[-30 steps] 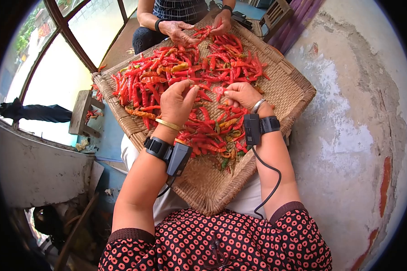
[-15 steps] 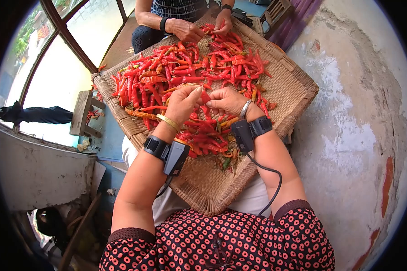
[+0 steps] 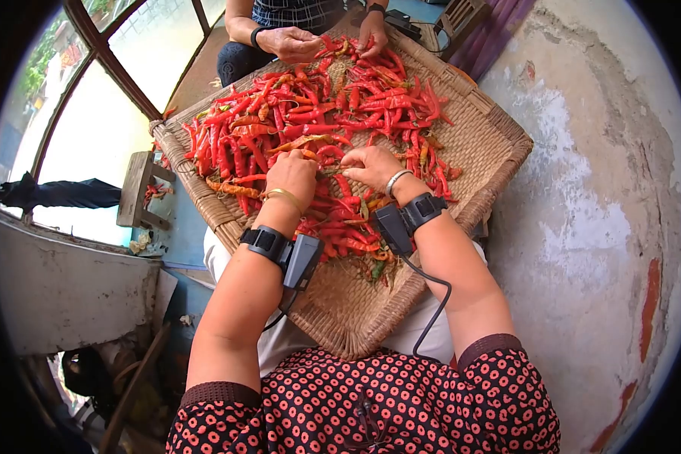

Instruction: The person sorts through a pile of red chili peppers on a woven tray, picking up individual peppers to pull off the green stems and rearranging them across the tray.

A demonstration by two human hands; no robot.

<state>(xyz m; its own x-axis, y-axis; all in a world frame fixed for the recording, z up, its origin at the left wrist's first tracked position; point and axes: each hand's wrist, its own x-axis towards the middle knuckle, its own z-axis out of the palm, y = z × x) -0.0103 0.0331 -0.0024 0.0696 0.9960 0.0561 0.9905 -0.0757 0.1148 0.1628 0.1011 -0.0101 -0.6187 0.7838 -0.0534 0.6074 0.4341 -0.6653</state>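
Note:
A square woven tray (image 3: 480,136) rests across my lap, with red and orange chili peppers (image 3: 303,117) spread over it. My left hand (image 3: 291,178) is closed at the middle of the tray, its fingertips by an orange pepper (image 3: 310,141); what it grips is hidden. Just to its right, my right hand (image 3: 374,168) is closed in a pinch above the peppers, and anything between its fingertips is too small to make out. Nearer me lies a smaller heap of red peppers (image 3: 344,227), with a few stems and a green piece beside it.
Across the tray, another person's hands (image 3: 299,44) work at the far peppers. A wooden stool (image 3: 136,189) stands at the left, near a dark umbrella (image 3: 68,192) by the window. A worn plaster wall (image 3: 583,189) rises at the right. Cables hang from my wrist devices.
My hands have moved apart and slightly down from where they nearly met, and a red pepper piece no longer shows between them. The other person's left-side hand has shifted left and up.

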